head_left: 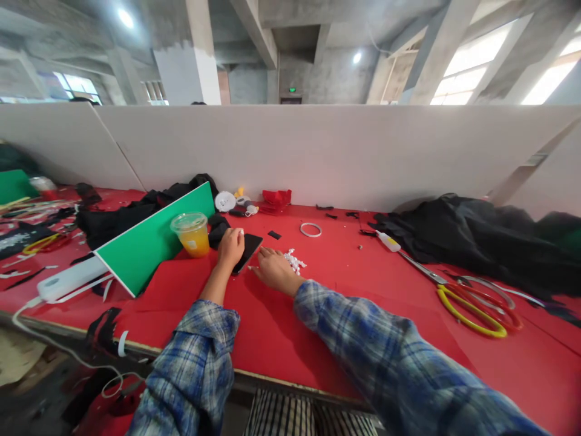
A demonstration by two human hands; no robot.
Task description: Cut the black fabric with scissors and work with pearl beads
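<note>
My left hand (231, 247) is curled closed over the left edge of a dark phone (247, 253) lying on the red tabletop. A tiny white spot shows at its fingertips; whether it is a held piece or a nail, I cannot make out. My right hand (275, 270) lies palm down with its fingers stretched out, just right of the phone. Touching or right beside it is a small heap of white beads (295, 261), partly hidden by the hand. A white ring (310, 229) rests farther back on the table.
A cup of orange drink (191, 235) stands left, against a green board (154, 239). At right lie large scissors (472, 310), a small white glue bottle (388, 241) and black fabric (472, 239). A white partition (318, 154) closes off the back. A power strip (72, 278) lies far left.
</note>
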